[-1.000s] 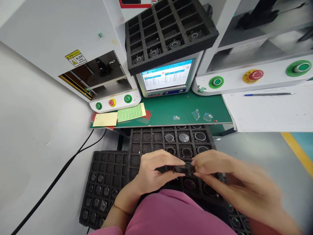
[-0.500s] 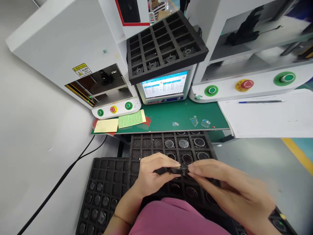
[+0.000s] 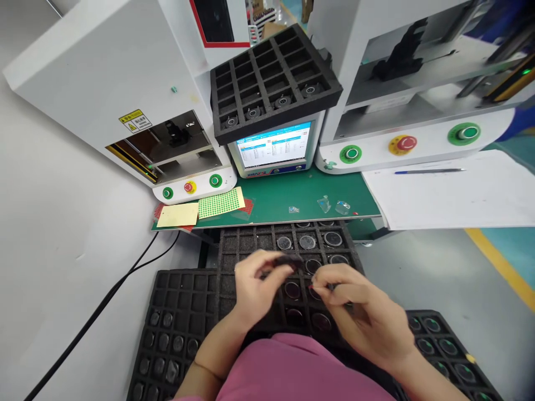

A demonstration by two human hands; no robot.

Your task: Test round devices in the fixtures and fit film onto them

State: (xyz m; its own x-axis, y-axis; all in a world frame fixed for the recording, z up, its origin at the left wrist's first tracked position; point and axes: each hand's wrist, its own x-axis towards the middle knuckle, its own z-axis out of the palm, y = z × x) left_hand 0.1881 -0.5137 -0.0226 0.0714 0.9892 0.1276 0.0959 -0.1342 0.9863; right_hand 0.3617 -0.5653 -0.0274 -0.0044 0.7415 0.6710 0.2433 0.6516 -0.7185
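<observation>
1. Both hands are now working apart: half a second ago they were pinching one small black part together, and now only the left hand (image 3: 254, 284) is grasping the black part (image 3: 286, 260), lifted a little above the middle foam tray (image 3: 234, 245).
2. Right hand (image 3: 359, 312) is drawing back toward the body; its fingers are curled, and whether they are holding anything I cannot tell.
3. Judging from this, the joint handling is finished, and the part is resting with the left hand alone.
</observation>
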